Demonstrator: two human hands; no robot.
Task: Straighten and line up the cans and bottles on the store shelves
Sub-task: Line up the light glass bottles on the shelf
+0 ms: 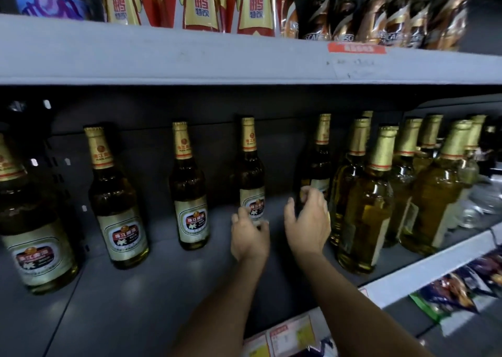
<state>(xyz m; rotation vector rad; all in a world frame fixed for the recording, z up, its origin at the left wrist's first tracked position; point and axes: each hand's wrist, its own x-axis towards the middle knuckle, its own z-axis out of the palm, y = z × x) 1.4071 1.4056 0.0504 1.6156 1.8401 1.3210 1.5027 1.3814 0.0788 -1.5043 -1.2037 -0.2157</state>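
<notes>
The left hand (248, 237) curls round the base of a brown bottle (251, 177) standing upright near the back of the shelf (163, 288), fingers on its label. Just to its right, the right hand (308, 218) reaches a second bottle (317, 163) at the left end of a crowded group; fingers bent at its label, though whether they grip it I cannot tell.

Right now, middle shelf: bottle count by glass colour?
Dark brown glass bottles: 6 visible
Clear glass bottles with pale yellow liquid: about 7, the rear ones partly hidden
Total: about 13
</notes>
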